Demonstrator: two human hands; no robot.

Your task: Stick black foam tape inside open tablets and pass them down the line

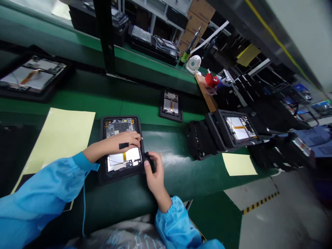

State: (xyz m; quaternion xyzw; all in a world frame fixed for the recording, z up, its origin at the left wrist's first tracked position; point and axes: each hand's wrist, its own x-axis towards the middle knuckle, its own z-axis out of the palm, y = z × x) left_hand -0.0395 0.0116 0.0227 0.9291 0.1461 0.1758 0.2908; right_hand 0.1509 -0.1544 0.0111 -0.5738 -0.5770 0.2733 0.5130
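An opened tablet (114, 163) lies in a black foam frame (102, 174) on the green bench, its circuit board and silver batteries showing. My left hand (127, 141) reaches across the tablet, with bent fingertips at the frame's right edge; whatever they touch is too small to make out. A black strip (123, 145) is stuck on the back of that hand. Just right of the frame, my right hand (155, 173) pinches a small black piece (147, 154) between thumb and forefinger.
Yellow sheets (68, 133) lie at the left and far right. Another framed tablet (171, 105) sits beyond, one more (33, 77) at the far left. Stacked black frames (215, 135) stand to the right. A small white fan (193, 64) is on the back ledge.
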